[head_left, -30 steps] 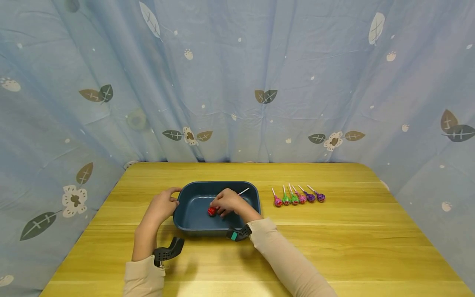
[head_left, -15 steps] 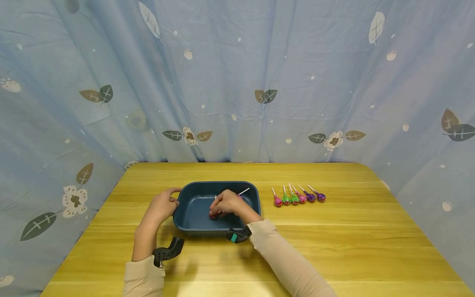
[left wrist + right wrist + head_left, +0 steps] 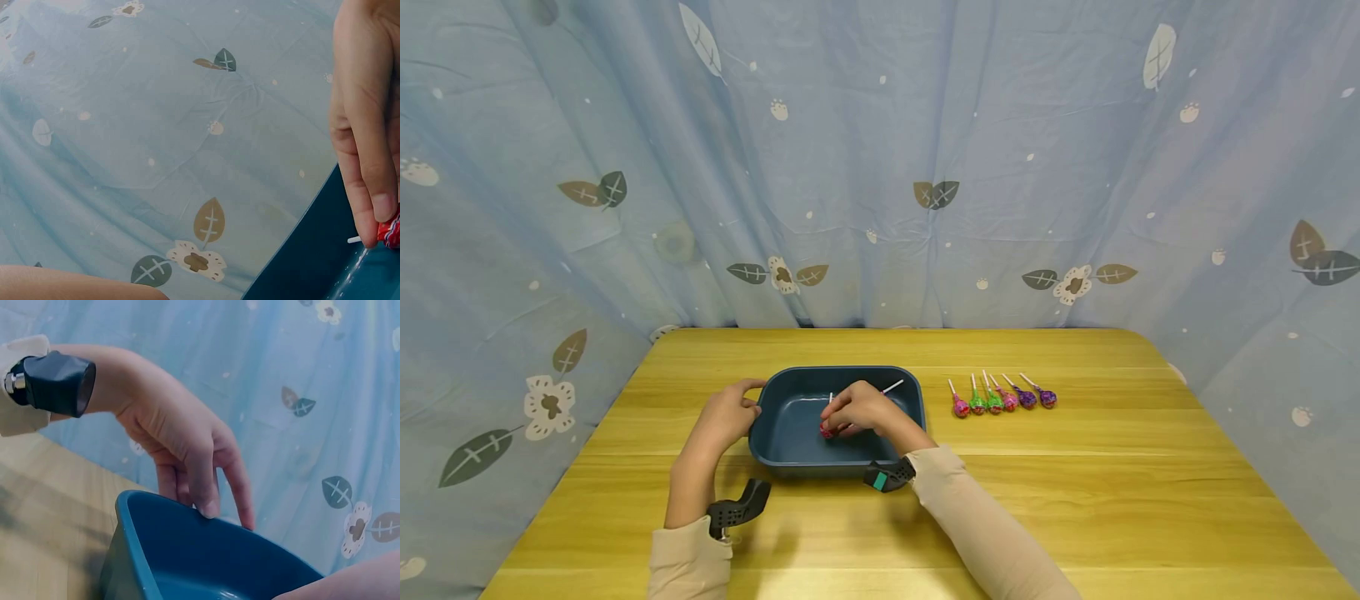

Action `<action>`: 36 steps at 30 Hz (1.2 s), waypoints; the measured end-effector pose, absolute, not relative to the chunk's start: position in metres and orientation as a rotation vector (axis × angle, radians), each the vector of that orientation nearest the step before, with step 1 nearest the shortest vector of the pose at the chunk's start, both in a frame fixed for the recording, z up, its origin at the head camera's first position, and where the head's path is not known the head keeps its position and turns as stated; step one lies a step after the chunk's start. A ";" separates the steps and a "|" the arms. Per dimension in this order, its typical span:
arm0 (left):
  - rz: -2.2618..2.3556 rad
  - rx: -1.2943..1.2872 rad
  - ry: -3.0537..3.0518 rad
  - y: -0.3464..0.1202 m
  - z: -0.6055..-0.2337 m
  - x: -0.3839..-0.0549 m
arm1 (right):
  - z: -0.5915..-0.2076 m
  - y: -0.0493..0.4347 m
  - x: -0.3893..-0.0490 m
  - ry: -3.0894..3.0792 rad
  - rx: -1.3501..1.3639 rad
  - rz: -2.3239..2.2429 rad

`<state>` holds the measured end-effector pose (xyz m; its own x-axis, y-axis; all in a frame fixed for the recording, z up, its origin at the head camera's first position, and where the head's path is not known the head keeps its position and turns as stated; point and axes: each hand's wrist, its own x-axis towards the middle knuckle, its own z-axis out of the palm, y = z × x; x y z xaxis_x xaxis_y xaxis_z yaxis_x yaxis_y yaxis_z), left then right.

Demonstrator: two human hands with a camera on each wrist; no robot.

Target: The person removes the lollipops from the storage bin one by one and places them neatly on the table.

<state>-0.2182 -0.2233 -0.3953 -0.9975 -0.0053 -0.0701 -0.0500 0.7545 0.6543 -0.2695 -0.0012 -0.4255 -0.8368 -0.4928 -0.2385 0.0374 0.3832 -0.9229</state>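
Observation:
In the head view, my right hand reaches into a dark blue plastic bin and pinches a red-wrapped lollipop low over its floor. The left wrist view shows the thumb and finger at the red wrapper, a short white stick poking out beside them. Behind the right hand, another lollipop's stick leans in the bin, its head mostly hidden. My left hand grips the bin's left rim; the right wrist view has its thumb on the rim and other fingers outside the wall.
Several lollipops with pink, green and purple wrappers lie in a row on the wooden table, right of the bin. A patterned blue curtain hangs behind and around the table.
The right hand's fingers have closed over the red lollipop, which was more exposed earlier, and shifted slightly left. Its white stick now shows above the fingers. The left hand stays at the rim.

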 end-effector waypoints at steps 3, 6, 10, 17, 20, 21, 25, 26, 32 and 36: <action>1.079 -0.049 2.880 -0.224 -0.396 -0.218 | -0.426 0.002 -0.268 2.109 -0.389 -1.507; 1.080 -0.051 2.878 -0.224 -0.396 -0.218 | -0.426 0.005 -0.267 2.026 -0.383 -1.571; 1.070 -0.052 2.885 -0.224 -0.395 -0.218 | -0.425 0.011 -0.264 1.951 -0.390 -1.629; 1.052 -0.044 2.893 -0.225 -0.394 -0.217 | -0.420 0.022 -0.260 1.934 -0.397 -1.664; 1.050 -0.038 2.899 -0.225 -0.394 -0.216 | -0.419 0.027 -0.258 1.928 -0.406 -1.682; 1.050 -0.036 2.902 -0.225 -0.394 -0.216 | -0.419 0.029 -0.258 1.925 -0.409 -1.690; 1.052 -0.035 2.911 -0.223 -0.394 -0.216 | -0.417 0.035 -0.257 1.916 -0.418 -1.715; 1.053 -0.036 2.911 -0.223 -0.395 -0.216 | -0.416 0.036 -0.257 1.912 -0.418 -1.721; 1.060 -0.042 2.906 -0.222 -0.396 -0.216 | -0.413 0.046 -0.254 1.877 -0.462 -1.750; 1.064 -0.037 2.902 -0.223 -0.396 -0.216 | -0.412 0.054 -0.253 1.871 -0.491 -1.753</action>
<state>-0.2165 -0.2228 -0.3958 -0.9984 -0.0050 -0.0562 -0.0402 0.7630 0.6452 -0.2533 0.0535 -0.4115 -0.7963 -0.5912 -0.1282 0.0893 0.0948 -0.9915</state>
